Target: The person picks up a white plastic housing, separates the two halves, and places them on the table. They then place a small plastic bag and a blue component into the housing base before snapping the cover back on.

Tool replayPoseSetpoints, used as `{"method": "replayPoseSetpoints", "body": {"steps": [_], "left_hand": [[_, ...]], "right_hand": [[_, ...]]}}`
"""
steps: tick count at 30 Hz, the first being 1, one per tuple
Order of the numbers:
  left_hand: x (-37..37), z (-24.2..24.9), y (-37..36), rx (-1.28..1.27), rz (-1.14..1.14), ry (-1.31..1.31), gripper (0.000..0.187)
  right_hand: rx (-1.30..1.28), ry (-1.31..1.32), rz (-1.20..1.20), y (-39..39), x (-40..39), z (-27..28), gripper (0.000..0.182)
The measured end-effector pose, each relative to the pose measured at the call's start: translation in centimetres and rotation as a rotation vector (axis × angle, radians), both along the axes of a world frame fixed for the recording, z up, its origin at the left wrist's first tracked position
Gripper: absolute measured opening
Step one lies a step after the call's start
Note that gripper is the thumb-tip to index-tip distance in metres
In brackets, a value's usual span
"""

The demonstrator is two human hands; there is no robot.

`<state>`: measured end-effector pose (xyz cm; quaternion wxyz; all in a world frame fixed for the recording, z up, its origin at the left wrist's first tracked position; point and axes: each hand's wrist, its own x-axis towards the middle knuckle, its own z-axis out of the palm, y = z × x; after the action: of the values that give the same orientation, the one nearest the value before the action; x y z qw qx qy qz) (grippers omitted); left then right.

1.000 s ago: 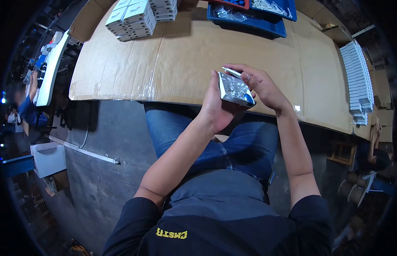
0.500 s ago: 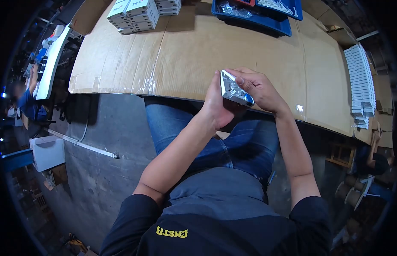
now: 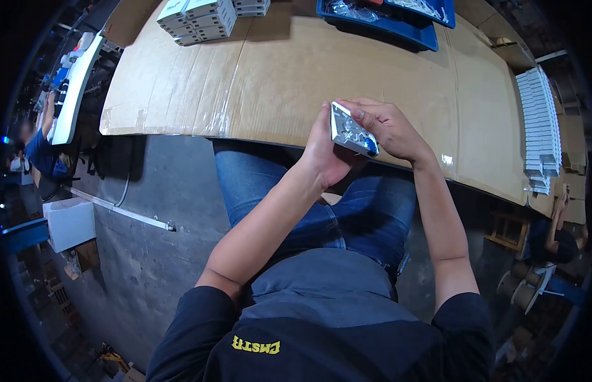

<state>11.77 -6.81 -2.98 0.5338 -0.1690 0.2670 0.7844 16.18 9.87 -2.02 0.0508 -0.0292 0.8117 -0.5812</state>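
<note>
Close to the table's near edge, a small flat white box (image 3: 350, 132) is held tilted in both hands. Its upward face is grey and silver with glossy shapes, and a dark blue patch sits at its right corner. My left hand (image 3: 324, 149) cups it from the left and below, some fingers hidden beneath it. From the right, my right hand (image 3: 398, 132) grips the upper right edge, thumb on the face and fingers bent behind.
Brown cardboard (image 3: 296, 76) covers the table. Stacked white boxes (image 3: 200, 22) stand at the far left. Blue trays (image 3: 398, 38) at the back hold clear bags and white parts. A long row of white boxes (image 3: 538, 127) lines the right side. Other people work at both sides.
The box has turned slightly, so its patterned face shows more fully. Both hands keep their hold on it, with the right thumb shifted a little. The camera view has shifted slightly.
</note>
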Motion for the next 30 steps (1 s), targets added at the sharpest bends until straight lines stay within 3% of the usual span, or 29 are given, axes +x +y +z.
{"method": "replayPoseSetpoints", "body": {"steps": [7, 10, 13, 19, 30], "left_hand": [[0.2, -1.0, 0.6, -0.009, 0.001, 0.005, 0.063], [0.5, -2.3, 0.9, 0.031, 0.018, -0.056, 0.072], [0.8, -2.8, 1.2, 0.038, 0.036, -0.022, 0.072], [0.1, -3.3, 0.6, 0.196, -0.012, -0.038, 0.068], [0.4, -2.3, 0.7, 0.007, 0.002, -0.011, 0.075]], "right_hand": [[0.039, -0.062, -0.004, -0.3, 0.0, 0.0, 0.055], [0.063, -0.102, -0.022, -0.6, 0.1, -0.4, 0.057], [-0.137, -0.113, -0.094, 0.3, 0.6, -1.3, 0.052], [-0.176, -0.184, -0.052, 2.3, 0.9, -1.0, 0.063], [-0.19, -0.125, -0.065, 0.3, 0.9, -1.2, 0.056]]}}
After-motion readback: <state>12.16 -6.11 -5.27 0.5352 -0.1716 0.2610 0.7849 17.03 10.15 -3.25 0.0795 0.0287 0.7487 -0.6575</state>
